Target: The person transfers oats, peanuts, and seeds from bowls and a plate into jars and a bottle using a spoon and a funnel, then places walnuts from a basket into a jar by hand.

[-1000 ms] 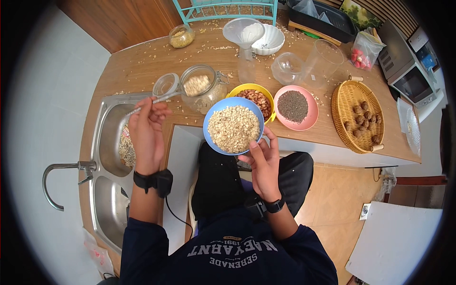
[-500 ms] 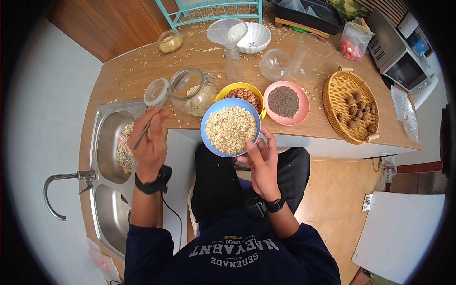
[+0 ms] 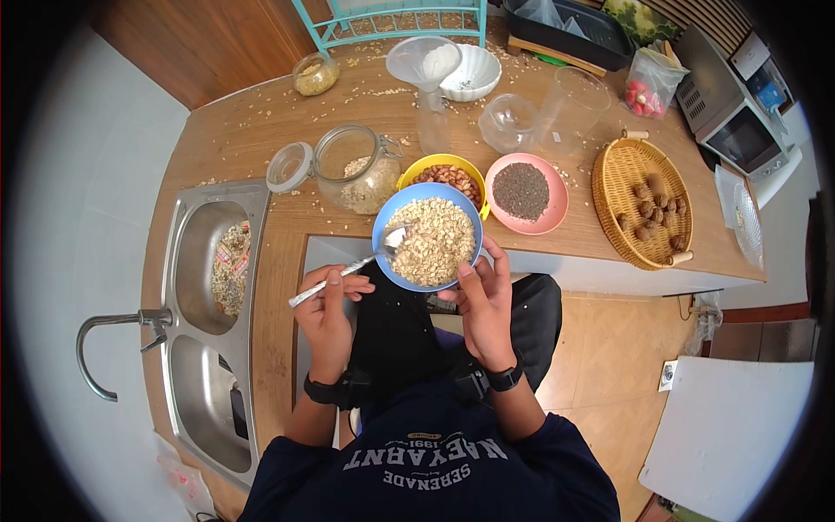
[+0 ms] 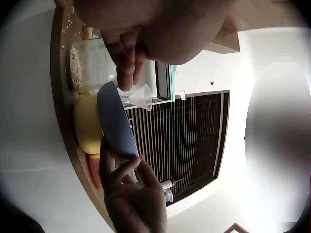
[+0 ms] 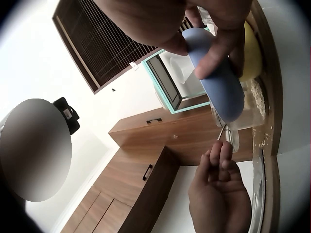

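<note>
My left hand point(image 3: 329, 322) pinches the patterned handle of a metal spoon point(image 3: 339, 277). The spoon's head lies in the rolled oats point(image 3: 435, 239) at the left side of a blue bowl point(image 3: 380, 261). With thumb and fingers, my right hand point(image 3: 487, 309) grips that bowl by its right side, holding it above my lap at the counter's front edge. The right wrist view shows the fingers round the blue bowl point(image 5: 218, 87) and the spoon handle point(image 5: 221, 132) between the left fingertips. Behind the bowl stands an open glass jar point(image 3: 348, 178) partly filled with oats, its lid tilted back.
A yellow bowl point(image 3: 480, 178) of nuts and a pink plate point(image 3: 557, 204) of dark seeds sit behind the blue bowl. A wicker basket point(image 3: 613, 174) with walnuts stands right. At left is a sink point(image 3: 196, 261). A funnel point(image 3: 424, 61) on a clear bottle stands farther back.
The left hand has brought the spoon from the glass jar, where it held oats, down and right into the blue bowl. The right hand keeps holding the bowl in about the same place.
</note>
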A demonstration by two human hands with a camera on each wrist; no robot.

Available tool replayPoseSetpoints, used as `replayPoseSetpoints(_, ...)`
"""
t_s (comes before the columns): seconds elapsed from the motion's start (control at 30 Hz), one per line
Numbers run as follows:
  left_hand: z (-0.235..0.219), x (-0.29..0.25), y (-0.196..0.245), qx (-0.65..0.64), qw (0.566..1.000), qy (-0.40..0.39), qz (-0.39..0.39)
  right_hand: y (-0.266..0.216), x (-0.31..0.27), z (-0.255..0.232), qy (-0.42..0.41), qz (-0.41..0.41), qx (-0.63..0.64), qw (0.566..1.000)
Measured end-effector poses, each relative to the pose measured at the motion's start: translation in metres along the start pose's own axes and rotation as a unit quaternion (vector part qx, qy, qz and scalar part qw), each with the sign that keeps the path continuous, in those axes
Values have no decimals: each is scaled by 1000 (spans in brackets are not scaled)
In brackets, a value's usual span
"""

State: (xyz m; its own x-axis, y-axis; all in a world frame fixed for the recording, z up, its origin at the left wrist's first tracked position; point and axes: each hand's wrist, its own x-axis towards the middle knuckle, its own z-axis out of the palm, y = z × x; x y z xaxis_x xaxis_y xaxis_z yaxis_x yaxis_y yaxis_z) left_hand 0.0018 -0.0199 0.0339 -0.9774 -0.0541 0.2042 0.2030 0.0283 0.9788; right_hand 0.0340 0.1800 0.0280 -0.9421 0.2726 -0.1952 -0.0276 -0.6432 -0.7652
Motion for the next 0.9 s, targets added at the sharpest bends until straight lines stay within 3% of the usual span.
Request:
replayPoseSetpoints(0.03,1,-1,-2,-66,996,14,-60,1,0,1,-4,1,-12,1000)
replayPoseSetpoints(0.23,8,9,1,-195,964,19,-180,9,-8,8,-12,7,-10,1000)
replayPoseSetpoints(0.53,-12,31,34,-213,969,35,-121,15,-5,15,-8,11,6,1000)
replayPoseSetpoints(0.77,-18,30,20,-185,965,15,-186,17,-7,16,-9,14,2,1000)
replayPoseSetpoints(0.9,-20,41,39,-181,975,12,-125,15,-7,16,-6,5,2,1000)
